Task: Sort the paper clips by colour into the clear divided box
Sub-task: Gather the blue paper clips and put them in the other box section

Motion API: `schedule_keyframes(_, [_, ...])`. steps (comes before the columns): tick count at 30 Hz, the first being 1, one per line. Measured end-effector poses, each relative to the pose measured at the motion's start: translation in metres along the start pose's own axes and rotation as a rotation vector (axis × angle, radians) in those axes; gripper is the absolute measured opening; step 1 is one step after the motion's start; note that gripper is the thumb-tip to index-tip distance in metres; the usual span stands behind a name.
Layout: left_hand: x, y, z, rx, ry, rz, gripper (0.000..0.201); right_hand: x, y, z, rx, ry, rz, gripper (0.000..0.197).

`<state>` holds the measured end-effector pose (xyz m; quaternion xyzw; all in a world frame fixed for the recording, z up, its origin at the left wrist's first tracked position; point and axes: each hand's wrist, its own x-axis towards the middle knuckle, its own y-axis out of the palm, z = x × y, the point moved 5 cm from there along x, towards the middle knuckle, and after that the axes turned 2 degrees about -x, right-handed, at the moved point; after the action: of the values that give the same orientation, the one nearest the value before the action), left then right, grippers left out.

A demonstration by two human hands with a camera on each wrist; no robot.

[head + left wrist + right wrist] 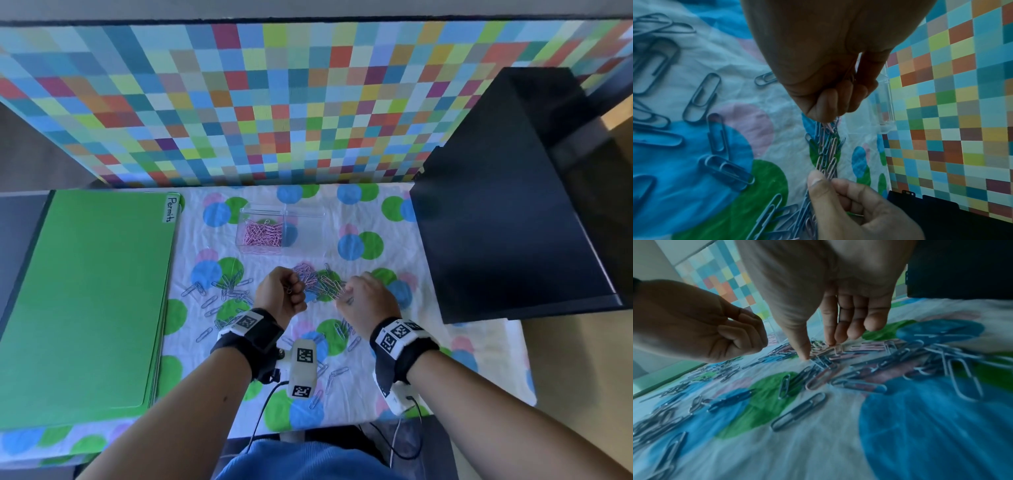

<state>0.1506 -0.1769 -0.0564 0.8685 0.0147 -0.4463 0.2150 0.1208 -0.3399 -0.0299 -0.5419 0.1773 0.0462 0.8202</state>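
Note:
The clear divided box (306, 229) stands at the back of the spotted cloth, with pink paper clips (263, 235) in its left compartment. A mixed pile of pink and blue clips (322, 282) lies between my hands. My left hand (296, 286) is curled and grips a few pink clips (830, 125) whose ends stick out below the fingers. My right hand (346, 291) reaches down into the pile, its thumb (804, 355) and forefinger pinching a pink clip (838, 347). Loose blue clips (226, 291) are scattered to the left and near my wrists.
A stack of green folders (85, 301), the top one labelled "Permits", covers the table's left side. A black box-like unit (507, 212) stands at the right. A checkered panel (274, 102) rises behind the box. The table's front edge (308, 428) is just below my wrists.

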Motion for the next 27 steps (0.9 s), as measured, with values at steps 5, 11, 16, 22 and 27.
schedule_keyframes(5, [-0.002,-0.006,-0.004,0.016,0.019,0.003,0.022,0.001,0.000,0.003,-0.037,-0.050,-0.002,0.018])
schedule_keyframes(11, [-0.004,-0.006,-0.005,0.038,0.031,0.012,0.021,0.008,0.000,0.011,-0.085,-0.101,0.008,0.022])
schedule_keyframes(16, [-0.006,-0.007,-0.004,0.046,0.028,0.021,0.021,0.011,0.002,0.009,-0.113,-0.107,0.037,0.019])
schedule_keyframes(22, [-0.008,-0.001,-0.001,0.056,0.010,0.022,0.022,0.009,0.002,0.005,-0.079,-0.098,0.085,0.016])
schedule_keyframes(27, [-0.008,0.004,0.006,0.108,0.024,0.007,0.025,0.002,-0.010,-0.001,0.077,-0.058,0.097,0.015])
